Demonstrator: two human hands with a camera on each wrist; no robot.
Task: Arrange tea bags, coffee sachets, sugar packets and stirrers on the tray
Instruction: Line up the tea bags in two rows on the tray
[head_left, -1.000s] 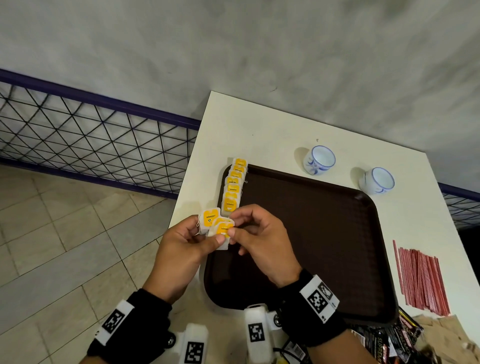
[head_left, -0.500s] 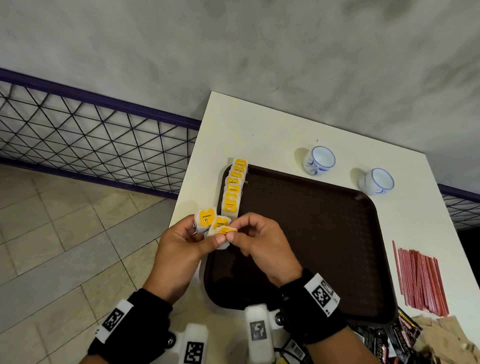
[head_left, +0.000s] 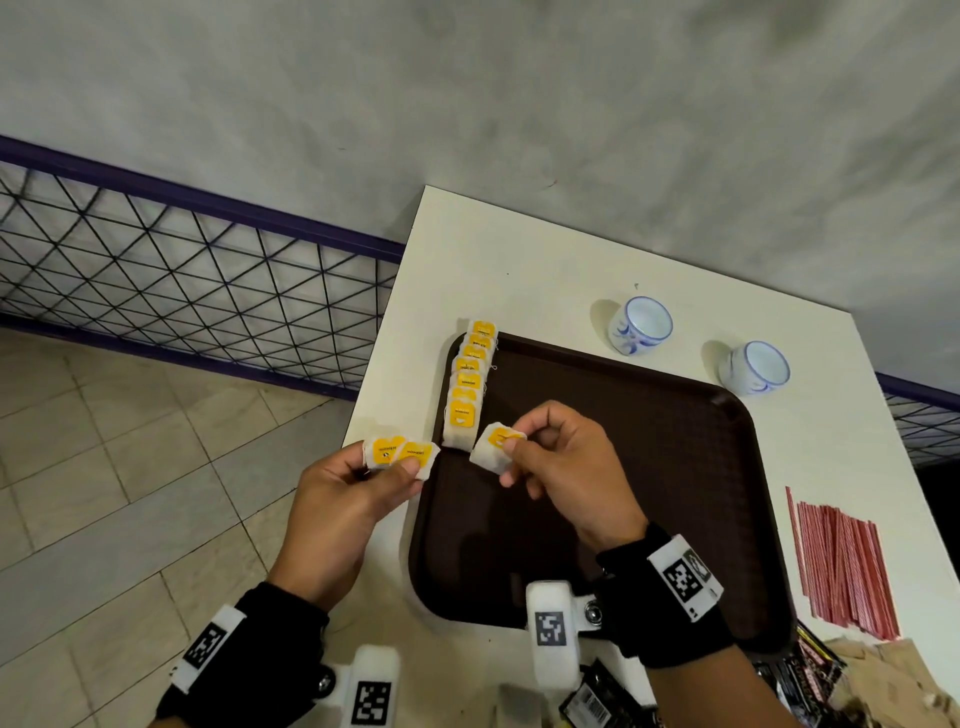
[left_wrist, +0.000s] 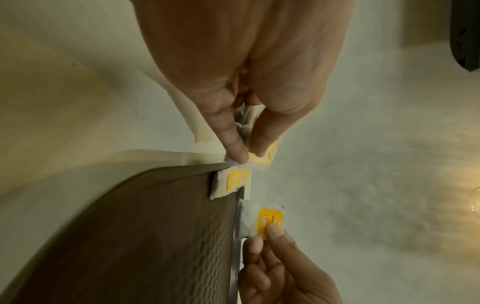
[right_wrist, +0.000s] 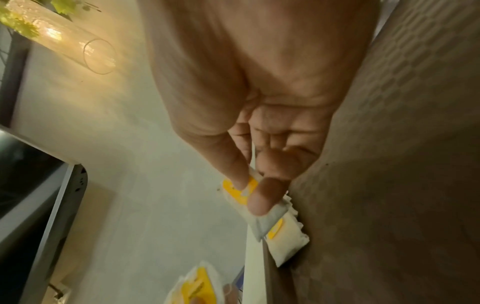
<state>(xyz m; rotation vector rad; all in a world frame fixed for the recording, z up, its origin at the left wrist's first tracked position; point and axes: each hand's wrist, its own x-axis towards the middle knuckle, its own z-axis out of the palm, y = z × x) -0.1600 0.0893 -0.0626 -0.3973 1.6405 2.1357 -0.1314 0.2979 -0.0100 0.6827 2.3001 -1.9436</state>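
One tea bag (head_left: 493, 448) is pinched by the R hand (head_left: 563, 467) just beside the row's near end (head_left: 461, 423), nearer than the L hand (head_left: 345, 499), by which spare bags (head_left: 399, 453) are gripped.

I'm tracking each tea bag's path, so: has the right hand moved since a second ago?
Yes. The right hand has pulled one tea bag rightward off the left hand's stack, toward the near end of the row on the tray.

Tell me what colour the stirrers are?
The stirrers are red-and-white striped, clearest in the head view.
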